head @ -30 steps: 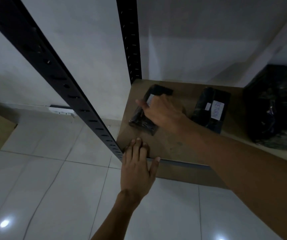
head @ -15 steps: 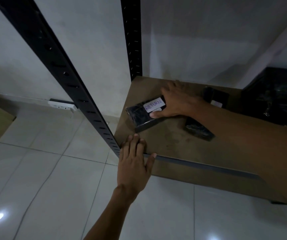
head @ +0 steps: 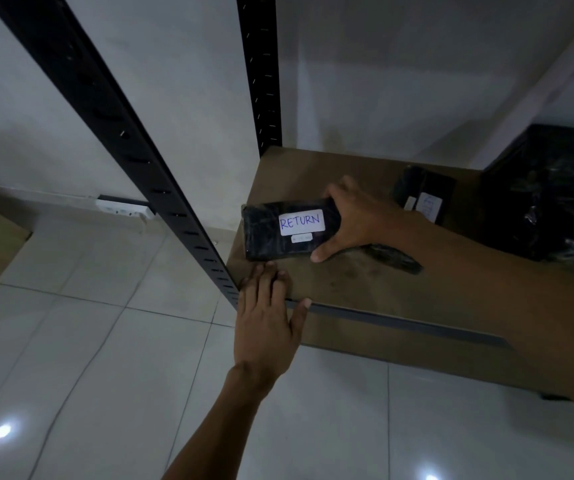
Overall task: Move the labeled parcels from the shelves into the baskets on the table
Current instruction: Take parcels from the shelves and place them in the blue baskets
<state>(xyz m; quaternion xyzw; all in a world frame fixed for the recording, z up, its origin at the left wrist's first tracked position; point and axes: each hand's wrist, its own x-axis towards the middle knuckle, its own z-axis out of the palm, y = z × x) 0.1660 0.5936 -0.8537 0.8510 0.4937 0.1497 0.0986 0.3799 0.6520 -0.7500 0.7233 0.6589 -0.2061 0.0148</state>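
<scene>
The right hand's fingers [head: 334, 197] are curling over the far edge of a black parcel [head: 265, 233] while its thumb is pressing the near edge, so the right hand [head: 361, 220] is gripping the parcel by its right end. The parcel's white label, reading RETURN, is facing up. The parcel is sitting over the front left part of the brown shelf [head: 365, 282]; whether it is touching the board is unclear. The left hand [head: 268, 320] is lying flat on the shelf's front left corner, fingers straight, thumb spread along the edge, holding nothing. A second labeled parcel [head: 424, 199] is lying behind the right wrist, and a large black bag [head: 552, 199] is sitting farther right. A black upright [head: 116, 133] is rising beside the left hand, above the tiled floor [head: 105, 358].
</scene>
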